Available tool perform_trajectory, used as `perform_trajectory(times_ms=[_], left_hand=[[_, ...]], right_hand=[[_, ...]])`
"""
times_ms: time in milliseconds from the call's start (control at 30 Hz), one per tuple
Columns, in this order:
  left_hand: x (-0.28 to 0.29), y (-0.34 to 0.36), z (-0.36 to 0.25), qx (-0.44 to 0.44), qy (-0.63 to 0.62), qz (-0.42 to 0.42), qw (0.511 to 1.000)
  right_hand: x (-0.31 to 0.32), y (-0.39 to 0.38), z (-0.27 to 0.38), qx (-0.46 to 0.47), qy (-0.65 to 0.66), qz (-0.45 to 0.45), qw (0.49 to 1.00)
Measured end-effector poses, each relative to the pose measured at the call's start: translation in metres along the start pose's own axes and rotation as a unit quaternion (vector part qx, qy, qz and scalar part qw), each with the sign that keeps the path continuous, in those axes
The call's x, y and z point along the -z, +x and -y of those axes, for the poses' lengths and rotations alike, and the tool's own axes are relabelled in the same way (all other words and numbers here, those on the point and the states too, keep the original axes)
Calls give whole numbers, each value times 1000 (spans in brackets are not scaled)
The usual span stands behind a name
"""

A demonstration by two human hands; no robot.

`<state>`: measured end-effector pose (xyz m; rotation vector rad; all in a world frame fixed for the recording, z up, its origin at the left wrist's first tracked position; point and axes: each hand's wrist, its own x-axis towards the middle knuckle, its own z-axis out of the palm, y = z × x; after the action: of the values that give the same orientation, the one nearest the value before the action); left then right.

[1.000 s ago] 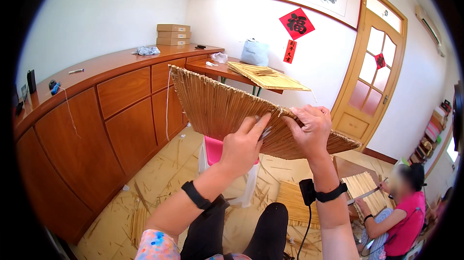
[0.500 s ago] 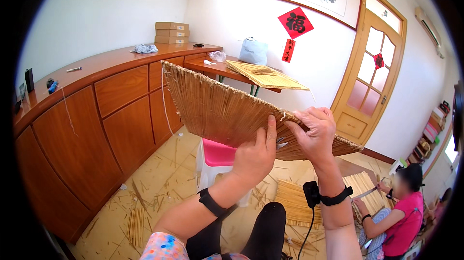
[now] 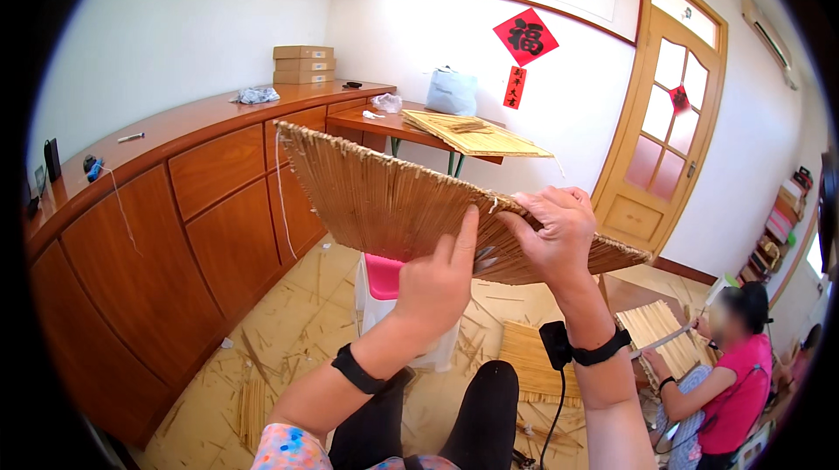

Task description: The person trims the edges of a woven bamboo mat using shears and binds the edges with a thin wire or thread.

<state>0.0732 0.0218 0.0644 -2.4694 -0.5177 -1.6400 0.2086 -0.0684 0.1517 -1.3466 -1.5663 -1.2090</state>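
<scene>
A stiff mat of straw-like sticks (image 3: 367, 208), with a white knotted cord at its upper edge, is held raised and tilted before me. My right hand (image 3: 549, 230) grips that edge to the right of the knot, thumb on the near face. My left hand (image 3: 433, 291) is against the near face below the knot, index finger extended upward and other fingers curled. A silvery metal tool (image 3: 486, 259), perhaps scissors, shows beside it, partly hidden by my fingers. A long white string (image 3: 284, 208) hangs from the mat's left corner. Behind the mat stands a pink-and-white plastic stool (image 3: 382, 274).
A long cabinet (image 3: 122, 260) curves along the left. A wooden table (image 3: 354, 120) at the back bears another mat (image 3: 498, 140) and a pale bag (image 3: 452, 90). Loose sticks and a mat (image 3: 535, 361) lie on the floor. A co-worker (image 3: 725, 391) in pink works at lower right.
Over the last second the mat has shifted left, its left corner the most. My left hand's index finger has moved along the mat's face below the knot; my right hand keeps its grip.
</scene>
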Motion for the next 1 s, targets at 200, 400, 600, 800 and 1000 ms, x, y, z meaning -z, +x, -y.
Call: perform_trajectory(times_ms=[200, 400, 600, 800, 1000], left_hand=[[39, 24, 15, -83, -111, -200, 970], [60, 52, 24, -51, -30, -65, 996], [62, 59, 27, -2, 10, 21, 1000], [62, 56, 24, 24, 31, 30, 999], [61, 52, 20, 25, 39, 15, 999]], right_hand=[[-1, -1, 3, 14, -2, 16, 1000], [1, 0, 11, 16, 4, 36, 999], [-1, 1, 10, 18, 3, 50, 999], [5, 5, 15, 29, 18, 61, 998], [3, 1, 14, 30, 17, 80, 996]])
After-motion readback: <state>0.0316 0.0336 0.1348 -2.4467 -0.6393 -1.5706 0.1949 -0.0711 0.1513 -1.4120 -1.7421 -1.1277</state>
